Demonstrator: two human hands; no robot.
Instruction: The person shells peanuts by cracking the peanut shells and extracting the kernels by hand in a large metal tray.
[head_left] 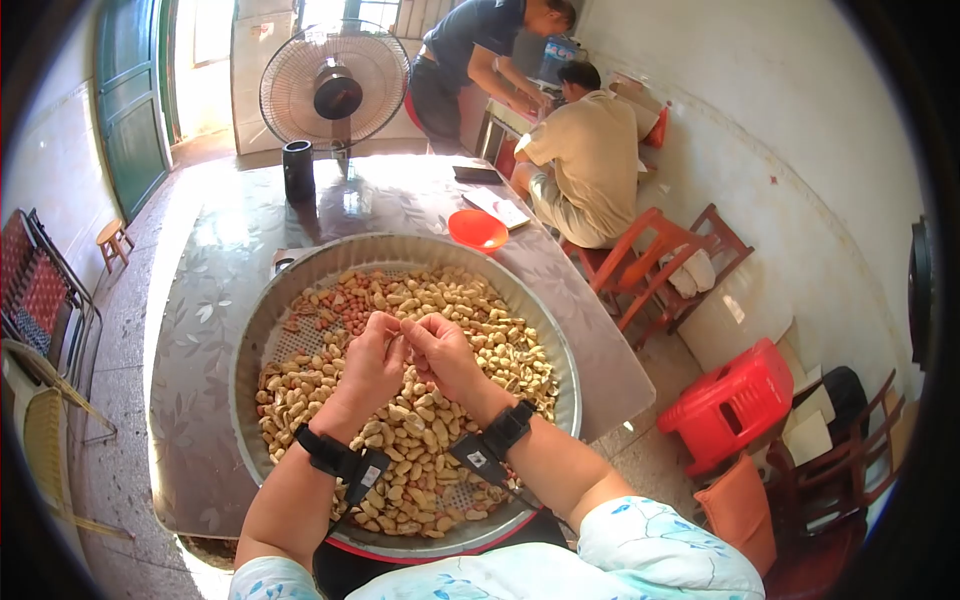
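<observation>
A wide round metal pan with a perforated bottom holds many unshelled peanuts. Shelled reddish kernels lie among them toward the upper left of the pan. Over the middle, my left hand and my right hand meet at the fingertips. Both are closed in a pinch; what they hold between them is too small to make out. Black straps with small boxes are on both wrists.
The table carries a black cup, an orange bowl, a notebook and a dark phone-like object. A fan stands beyond. Two people are at the back right, near wooden chairs; a red stool is at the right.
</observation>
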